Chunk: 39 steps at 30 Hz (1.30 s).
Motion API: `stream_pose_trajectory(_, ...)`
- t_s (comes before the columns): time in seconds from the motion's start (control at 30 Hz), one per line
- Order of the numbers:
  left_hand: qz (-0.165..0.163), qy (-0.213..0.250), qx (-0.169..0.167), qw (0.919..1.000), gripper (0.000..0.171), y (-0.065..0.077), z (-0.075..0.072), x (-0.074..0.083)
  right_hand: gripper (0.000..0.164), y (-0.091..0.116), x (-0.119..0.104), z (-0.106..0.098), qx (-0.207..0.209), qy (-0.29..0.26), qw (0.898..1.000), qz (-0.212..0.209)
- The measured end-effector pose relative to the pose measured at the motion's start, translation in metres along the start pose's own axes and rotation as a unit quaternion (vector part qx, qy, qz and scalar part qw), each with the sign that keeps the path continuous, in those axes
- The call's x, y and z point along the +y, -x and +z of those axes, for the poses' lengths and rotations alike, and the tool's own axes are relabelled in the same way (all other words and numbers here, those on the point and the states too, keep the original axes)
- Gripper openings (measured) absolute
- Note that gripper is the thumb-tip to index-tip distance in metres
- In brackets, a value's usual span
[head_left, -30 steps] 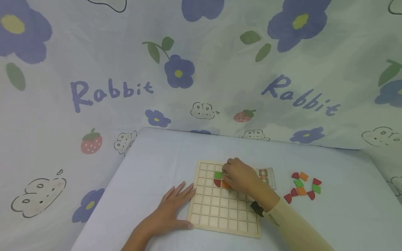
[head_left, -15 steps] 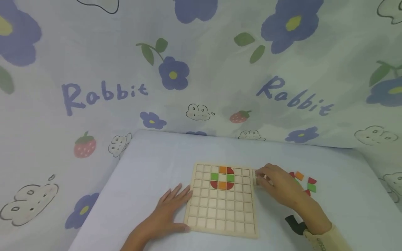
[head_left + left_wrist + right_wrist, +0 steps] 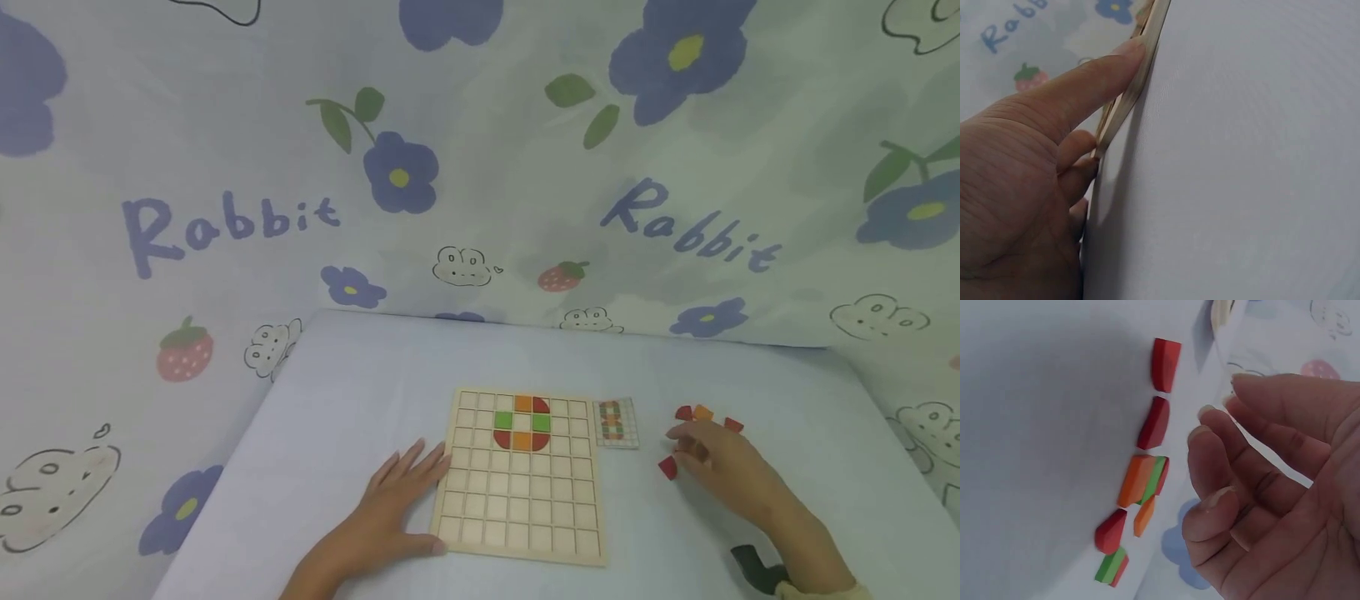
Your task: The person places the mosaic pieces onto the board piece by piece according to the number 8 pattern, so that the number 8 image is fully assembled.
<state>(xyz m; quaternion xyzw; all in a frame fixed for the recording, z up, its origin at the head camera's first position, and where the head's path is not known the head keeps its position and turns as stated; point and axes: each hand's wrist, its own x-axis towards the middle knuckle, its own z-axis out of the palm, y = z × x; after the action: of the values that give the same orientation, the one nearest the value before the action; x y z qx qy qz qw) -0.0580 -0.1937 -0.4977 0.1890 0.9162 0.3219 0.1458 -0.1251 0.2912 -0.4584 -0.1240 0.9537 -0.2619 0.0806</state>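
A wooden grid board lies flat on the table. Orange, green and red tiles form a ring in its upper squares, around one bare square. At the board's left edge rests my left hand, fingers spread; in the left wrist view its thumb lies along the wooden rim. My right hand hovers over the loose tiles on the right, fingers loosely bent, with nothing between thumb and fingertips in the right wrist view. Near it lie a red quarter-round tile and an orange square tile, and several others partly hidden.
A small pattern card with a coloured grid print lies against the board's right side. White cloth covers the table. Behind stands a fabric backdrop with flowers and lettering.
My right hand has gone from the board's upper squares, past the pattern card, to the loose tiles on the right, uncovering the tile ring. The left hand stays at the board's edge.
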Motion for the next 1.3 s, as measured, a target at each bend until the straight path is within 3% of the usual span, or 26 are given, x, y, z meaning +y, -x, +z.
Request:
stream_pose_trajectory(0.3,0.005,-0.007,0.003,1.0,0.106,0.002,0.001,-0.001,0.028,0.005,0.009,0.004,-0.03,0.031,0.998,0.04)
stream_pose_trajectory(0.57,0.012,-0.01,0.009,0.9998,0.105,0.004,-0.001,0.001,0.027,0.001,0.009,0.007,-0.011,0.06,0.994,0.096)
stream_pose_trajectory(0.73,0.006,-0.007,0.006,0.9999,0.106,0.004,-0.001,0.001,0.026,-0.005,0.01,0.008,-0.017,0.07,0.993,0.096)
stream_pose_trajectory(1.3,-0.001,0.005,-0.004,1.0,0.106,0.001,-0.001,0.001,0.029,-0.017,0.012,0.006,-0.057,0.029,0.986,0.157)
